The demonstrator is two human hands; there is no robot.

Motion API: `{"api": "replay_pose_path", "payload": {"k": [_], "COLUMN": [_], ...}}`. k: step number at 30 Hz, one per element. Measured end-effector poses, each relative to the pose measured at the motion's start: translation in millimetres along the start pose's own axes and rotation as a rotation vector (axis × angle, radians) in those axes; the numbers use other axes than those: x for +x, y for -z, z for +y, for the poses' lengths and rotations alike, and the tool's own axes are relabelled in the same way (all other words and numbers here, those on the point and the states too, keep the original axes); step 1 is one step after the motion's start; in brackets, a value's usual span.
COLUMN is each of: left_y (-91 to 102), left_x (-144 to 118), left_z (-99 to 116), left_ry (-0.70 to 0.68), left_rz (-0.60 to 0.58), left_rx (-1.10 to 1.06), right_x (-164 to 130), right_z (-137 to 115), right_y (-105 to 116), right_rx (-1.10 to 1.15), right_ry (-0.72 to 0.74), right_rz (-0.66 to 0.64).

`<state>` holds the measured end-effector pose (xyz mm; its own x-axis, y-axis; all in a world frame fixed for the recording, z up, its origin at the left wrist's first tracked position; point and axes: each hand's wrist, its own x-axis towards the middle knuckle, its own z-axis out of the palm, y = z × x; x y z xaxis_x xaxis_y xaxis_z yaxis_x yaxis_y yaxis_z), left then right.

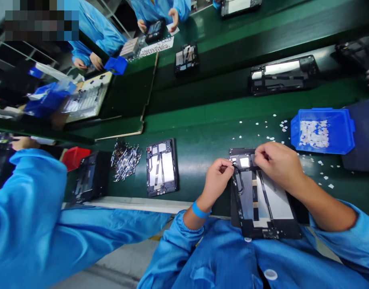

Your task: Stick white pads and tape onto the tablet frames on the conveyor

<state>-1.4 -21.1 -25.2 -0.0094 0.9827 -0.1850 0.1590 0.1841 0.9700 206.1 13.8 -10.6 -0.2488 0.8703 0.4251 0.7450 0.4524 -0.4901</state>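
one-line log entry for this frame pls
left hand: pinching at tablet chassis top-left corner | right hand: fingers on chassis top edge | blue tray: right of chassis | second chassis: left

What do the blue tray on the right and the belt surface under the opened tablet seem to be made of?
Blue tray: probably moulded plastic, going by its even saturated colour, rounded rim and soft sheen. Belt surface: looks like dark green rubber or PVC conveyor belting, smooth and semi-matt with broad dull reflections; the exact material is uncertain.

The person wears a shiny blue coat point(232, 261) with white round buttons point(270, 274), elastic-gathered sleeves pushed up the forearms, and a blue wristband point(200, 210) on the left wrist.
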Motion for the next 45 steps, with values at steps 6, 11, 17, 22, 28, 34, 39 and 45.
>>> {"api": "replay_pose_path", "payload": {"k": [6,11,17,22,28,34,39,45], "left_y": [-3.5,-5.6,-1.2,-1.7,-8.3,-11.1,-11.2,-9.9], "left_x": [-4,-6,-3,2,0,-10,-13,-10], "left_z": [5,9,3,-3,-2,1,3,4], "left_ry": [-0.228,-0.363,-0.111,0.098,0.034,-0.203,-0.291,-0.229], "left_rz": [0.032,0.02,0.004,-0.009,0.032,0.079,0.087,0.081], "left_rx": [0.206,0.294,0.11,-0.071,-0.019,0.238,0.336,0.312], "right_x": [-19,-14,3,-5,-23,-18,-12,-6], "right_z": [-19,-30,21,54,-16,-30,-29,-17], "right_y": [-19,-34,24,67,1,-25,-22,-18], "right_rx": [0.015,-0.03,-0.145,-0.404,-0.012,-0.045,0.089,0.254], "right_ry": [0.143,0.108,-0.222,-0.406,0.018,0.013,-0.135,-0.117], "right_rz": [-0.085,-0.101,-0.061,-0.056,-0.225,-0.201,-0.218,-0.296]}}
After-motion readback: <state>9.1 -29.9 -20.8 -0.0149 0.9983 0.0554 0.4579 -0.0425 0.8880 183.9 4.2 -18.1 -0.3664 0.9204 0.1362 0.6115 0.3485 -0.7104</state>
